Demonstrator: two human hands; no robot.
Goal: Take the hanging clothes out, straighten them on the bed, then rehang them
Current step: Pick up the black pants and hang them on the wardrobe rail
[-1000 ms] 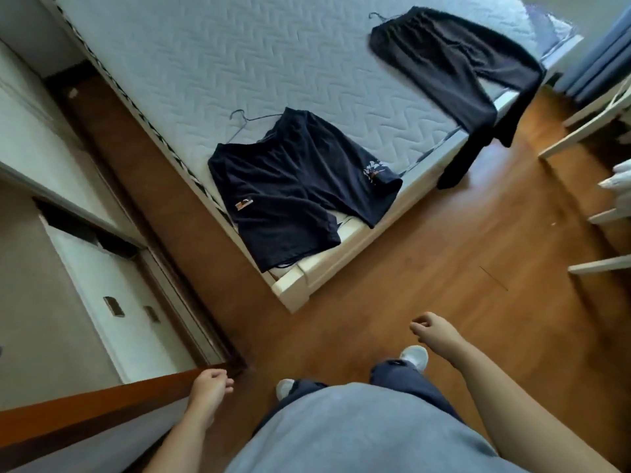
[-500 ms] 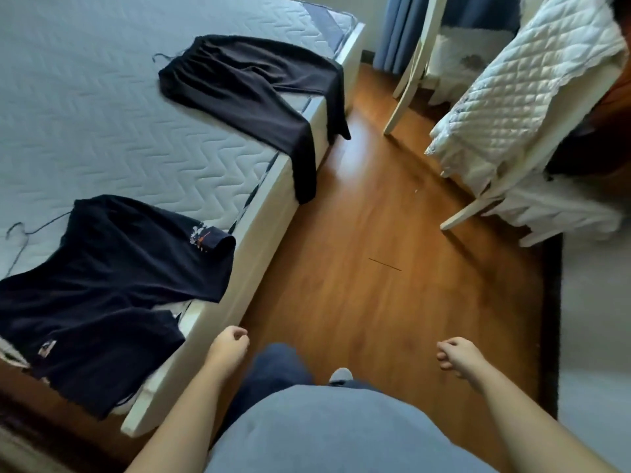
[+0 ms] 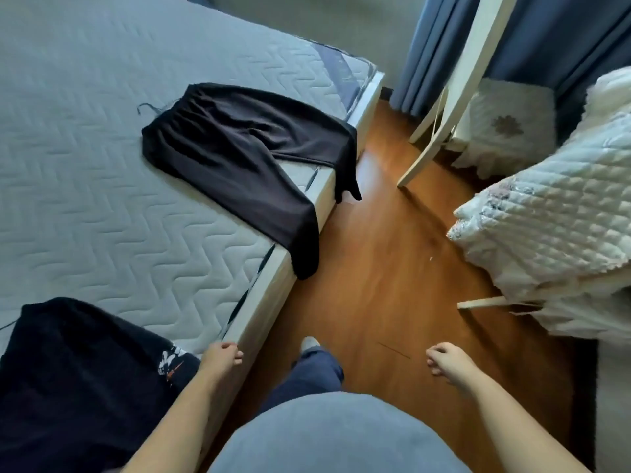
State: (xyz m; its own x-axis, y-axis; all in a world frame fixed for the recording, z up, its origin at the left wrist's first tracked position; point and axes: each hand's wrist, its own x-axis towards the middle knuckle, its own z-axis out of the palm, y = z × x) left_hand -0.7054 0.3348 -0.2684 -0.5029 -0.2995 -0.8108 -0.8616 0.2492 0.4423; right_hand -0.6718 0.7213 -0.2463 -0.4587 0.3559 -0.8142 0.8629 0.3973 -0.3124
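Note:
Dark trousers [image 3: 239,155] lie flat on the grey quilted bed [image 3: 85,158], both legs drooping over its right edge; a thin wire hanger [image 3: 147,108] pokes out at the waistband. A black T-shirt [image 3: 75,377] with a small print on the sleeve lies at the bed's near corner, bottom left. My left hand [image 3: 222,357] hovers loosely curled at the bed's edge beside that sleeve, holding nothing. My right hand [image 3: 449,361] hangs over the wooden floor, fingers curled, empty.
A white rack [image 3: 454,80] draped with white quilted bedding [image 3: 553,213] stands on the right. Blue curtains [image 3: 553,32] hang behind it. A strip of wooden floor [image 3: 375,261] runs between bed and rack; my legs and one foot show below.
The view has swung right and moved along the bed toward the trousers. The T-shirt slid to the bottom left corner. Both hands stay empty and swing at my sides.

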